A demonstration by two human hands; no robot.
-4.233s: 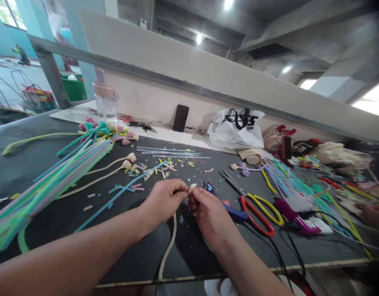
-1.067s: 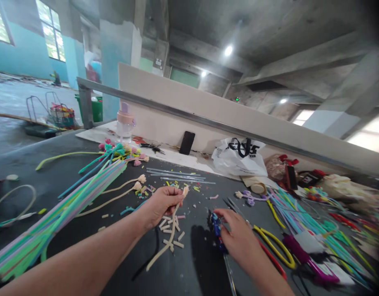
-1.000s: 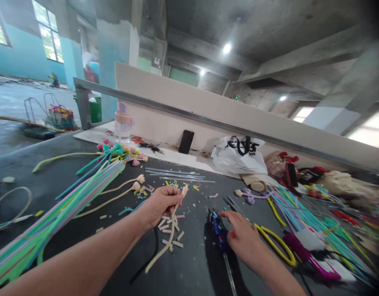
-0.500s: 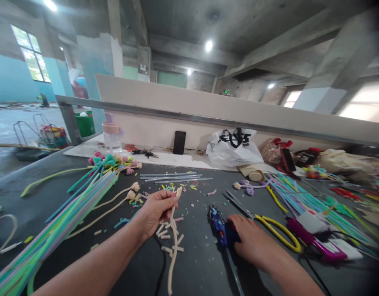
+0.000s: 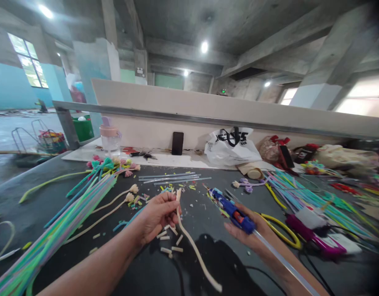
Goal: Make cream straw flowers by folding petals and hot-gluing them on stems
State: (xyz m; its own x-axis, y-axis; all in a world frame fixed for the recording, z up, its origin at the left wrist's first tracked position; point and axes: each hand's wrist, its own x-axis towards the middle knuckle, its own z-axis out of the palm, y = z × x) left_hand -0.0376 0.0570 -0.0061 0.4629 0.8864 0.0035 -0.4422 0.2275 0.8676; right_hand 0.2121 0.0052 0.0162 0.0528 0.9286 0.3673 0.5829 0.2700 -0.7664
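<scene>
My left hand (image 5: 161, 214) pinches the upper end of a beige chenille stem (image 5: 194, 243), whose free length hangs down and to the right. A blue hot glue gun (image 5: 232, 210) lies in my right hand (image 5: 254, 230), its tip pointing up and left. A long clear glue stick (image 5: 280, 259) sticks out of its back end. Several short beige cut pieces (image 5: 166, 250) are scattered on the table below my left hand. Scissors with yellow handles (image 5: 282, 231) lie just beyond my right hand, partly hidden by it.
Bundled coloured chenille stems (image 5: 66, 224) lie at left, with more stems (image 5: 297, 193) at right. Clear glue sticks (image 5: 174, 177), a phone (image 5: 177, 143), a bottle (image 5: 110, 139) and a white bag (image 5: 232, 146) are toward the back. A magenta tool (image 5: 320, 240) lies at right.
My right hand has picked the glue gun up off the table and turned it so its tip points up-left. The beige stem's lower end has swung right.
</scene>
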